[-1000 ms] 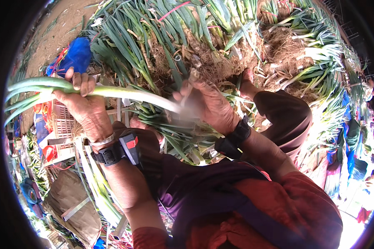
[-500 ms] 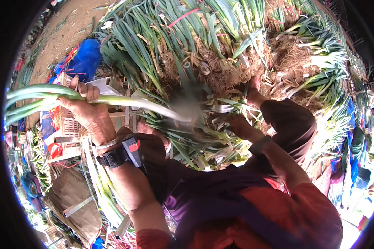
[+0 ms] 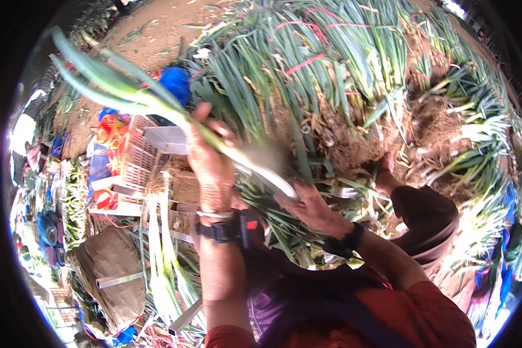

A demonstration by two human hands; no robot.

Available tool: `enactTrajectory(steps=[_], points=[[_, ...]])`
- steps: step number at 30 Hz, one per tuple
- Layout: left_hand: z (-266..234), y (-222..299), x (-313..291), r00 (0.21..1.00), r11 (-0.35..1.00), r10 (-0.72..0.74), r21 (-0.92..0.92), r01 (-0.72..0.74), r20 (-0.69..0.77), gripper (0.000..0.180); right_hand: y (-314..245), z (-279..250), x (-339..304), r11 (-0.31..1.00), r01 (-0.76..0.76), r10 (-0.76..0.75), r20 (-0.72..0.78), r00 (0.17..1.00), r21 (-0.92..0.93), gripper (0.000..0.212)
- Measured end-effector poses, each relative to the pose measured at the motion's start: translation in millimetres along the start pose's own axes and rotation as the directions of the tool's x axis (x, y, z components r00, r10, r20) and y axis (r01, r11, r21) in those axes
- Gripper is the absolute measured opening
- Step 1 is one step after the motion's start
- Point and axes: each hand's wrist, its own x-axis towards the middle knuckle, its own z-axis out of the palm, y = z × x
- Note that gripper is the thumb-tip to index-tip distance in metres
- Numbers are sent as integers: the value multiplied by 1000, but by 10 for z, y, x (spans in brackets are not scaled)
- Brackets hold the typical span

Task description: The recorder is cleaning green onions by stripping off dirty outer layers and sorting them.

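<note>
Your left hand (image 3: 207,159) grasps a leek (image 3: 177,115), with fingers and thumb wrapped around the stalk. The leek runs slantwise through that grip: its green leaves fan out to the upper left of your fist, and its white end slopes down to the right of it. At that white end sits your right hand (image 3: 313,207), fingers right beside the tip; you cannot tell from this view whether they pinch it or only lie against it. Just above the white stretch there is a brownish blur, too smeared to name.

Beyond your left grip, to the right, tied leeks (image 3: 342,55) lie in a thick row, leaves pointing away from you, roots (image 3: 351,142) toward you, with red ties (image 3: 306,64) across some. A blue bag (image 3: 175,84) is just past the grip, partly behind the leek. Left of your fist stand a slatted crate (image 3: 138,149) and a grey tray (image 3: 163,140). Nearer to you than the grip, and left of your forearm, lie loose leeks (image 3: 167,261) and a brown sack (image 3: 107,272). Past your right hand, to its right, is a bare foot (image 3: 384,177).
</note>
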Motion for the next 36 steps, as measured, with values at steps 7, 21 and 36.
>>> enactTrajectory(steps=[7,21,36], points=[[-310,242,135,948,976,201,130,-174,-246,22,1074,-308,-1234,743,89,294,442,847,-663,38],[-21,-303,-211,958,878,285,408,-249,-29,35,-56,-231,-120,966,-155,198,203,959,-208,25],[1094,-979,-965,436,804,-524,593,-29,732,67,-482,-1238,-853,837,183,159,-550,820,515,21]])
